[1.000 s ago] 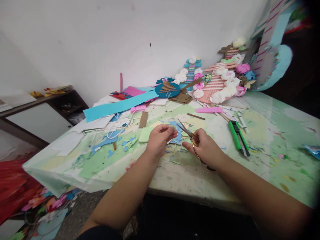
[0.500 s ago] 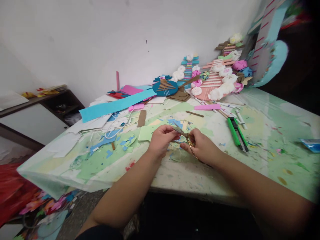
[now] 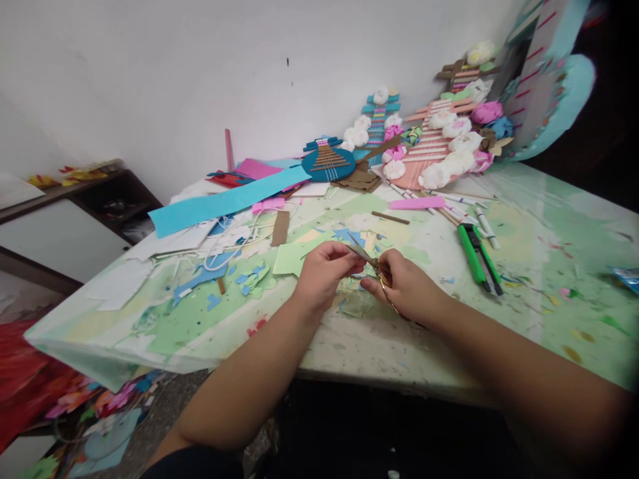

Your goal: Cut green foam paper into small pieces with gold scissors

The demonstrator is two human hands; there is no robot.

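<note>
My right hand (image 3: 407, 286) is closed round the gold handles of the scissors (image 3: 367, 256), whose blades point up and to the left, a little apart. Beside the blades, my left hand (image 3: 324, 273) is pinched on something small, mostly hidden by the fingers. Both hands are close together above the front middle of the table. A light green paper piece (image 3: 289, 259) lies just left of my left hand, and small blue and green scraps (image 3: 252, 278) lie further left.
A green cutter (image 3: 476, 256) lies right of my hands. Behind are a long turquoise strip (image 3: 224, 199), a teal paper instrument (image 3: 328, 163), and flower-covered paper instruments (image 3: 434, 153) against the wall. White cord and paper lie at the left of the table (image 3: 174, 332).
The camera view has shifted slightly, so the table items appear a bit higher. Both hands stay close together, with the scissors still in my right hand.
</note>
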